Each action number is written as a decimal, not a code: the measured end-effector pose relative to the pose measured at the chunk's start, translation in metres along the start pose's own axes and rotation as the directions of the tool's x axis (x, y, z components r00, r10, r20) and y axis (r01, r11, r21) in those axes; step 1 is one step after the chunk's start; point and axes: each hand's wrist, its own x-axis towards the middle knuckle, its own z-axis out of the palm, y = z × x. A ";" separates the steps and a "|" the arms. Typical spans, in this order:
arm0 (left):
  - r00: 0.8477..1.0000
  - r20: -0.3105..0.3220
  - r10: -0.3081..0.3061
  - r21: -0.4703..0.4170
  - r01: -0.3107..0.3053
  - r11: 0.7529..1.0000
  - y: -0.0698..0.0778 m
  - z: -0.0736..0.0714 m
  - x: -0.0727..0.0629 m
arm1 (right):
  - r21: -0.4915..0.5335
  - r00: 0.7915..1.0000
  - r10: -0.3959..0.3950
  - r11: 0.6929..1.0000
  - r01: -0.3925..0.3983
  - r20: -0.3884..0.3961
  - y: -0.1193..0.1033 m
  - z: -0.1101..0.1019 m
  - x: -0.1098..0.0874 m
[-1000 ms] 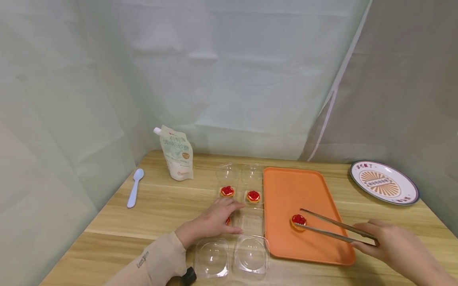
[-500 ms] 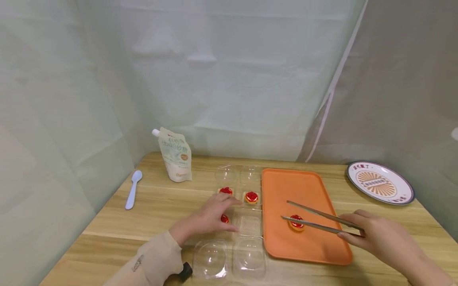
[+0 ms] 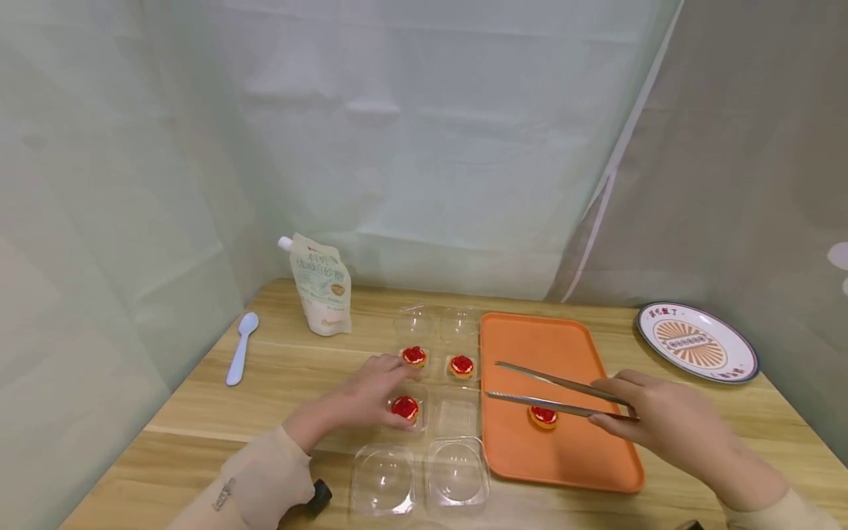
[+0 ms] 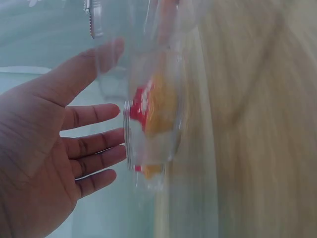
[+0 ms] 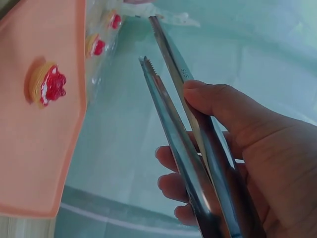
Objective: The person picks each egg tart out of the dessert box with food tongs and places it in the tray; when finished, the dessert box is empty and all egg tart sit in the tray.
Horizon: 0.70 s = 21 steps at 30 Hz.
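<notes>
My right hand (image 3: 669, 427) grips metal tongs (image 3: 556, 392), their tips apart with nothing between them, over the orange tray (image 3: 596, 464). Below the tongs, a small red-topped tart (image 3: 543, 417) sits on the tray, partly covered by them in the head view. My left hand (image 3: 354, 397) is beside the clear plastic boxes, fingers spread and holding nothing. Close to its thumb, one tart (image 3: 405, 408) lies in a box compartment. Two more tarts, a left one (image 3: 414, 357) and a right one (image 3: 461, 366), lie in the farther compartments. The near right compartment (image 3: 457, 412) has no tart.
Clear lids stand open at the front (image 3: 384, 482) and back (image 3: 416, 322) of the boxes. A pouch (image 3: 322, 287) with a white cap stands at the back left, with a pale blue spoon (image 3: 241, 350) left of it. A patterned plate (image 3: 697, 342) rests at the right.
The tongs have lifted away from the tart and swung left across the tray. My left hand has drawn back to the left, uncovering the near left tart.
</notes>
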 end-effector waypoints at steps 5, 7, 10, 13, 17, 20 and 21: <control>1.000 0.000 -0.012 0.015 0.012 1.000 -0.006 -0.003 -0.006 | -0.002 0.999 -0.032 0.999 0.032 0.012 -0.010 0.003 0.010; 1.000 0.000 -0.013 0.027 0.013 1.000 -0.009 -0.003 -0.008 | 0.007 0.998 -0.068 0.998 0.068 0.013 -0.014 0.005 0.015; 1.000 0.005 -0.019 0.037 0.019 0.999 -0.011 -0.002 -0.011 | 0.029 0.994 -0.108 0.994 0.108 0.030 -0.020 0.008 0.022; 0.999 0.011 -0.032 0.034 0.031 0.999 -0.013 -0.001 -0.014 | 0.054 0.990 -0.128 0.991 0.125 0.054 -0.027 0.012 0.028; 0.999 0.015 -0.042 0.031 0.041 0.999 -0.014 0.000 -0.017 | 0.081 0.985 -0.137 0.988 0.130 0.102 -0.035 0.018 0.035; 0.999 0.014 -0.043 0.025 0.043 0.999 -0.015 0.001 -0.018 | 0.090 0.981 -0.145 0.987 0.134 0.132 -0.042 0.023 0.039; 0.999 0.013 -0.044 0.022 0.044 0.999 -0.014 0.001 -0.018 | 0.092 0.979 -0.151 0.986 0.139 0.137 -0.044 0.025 0.041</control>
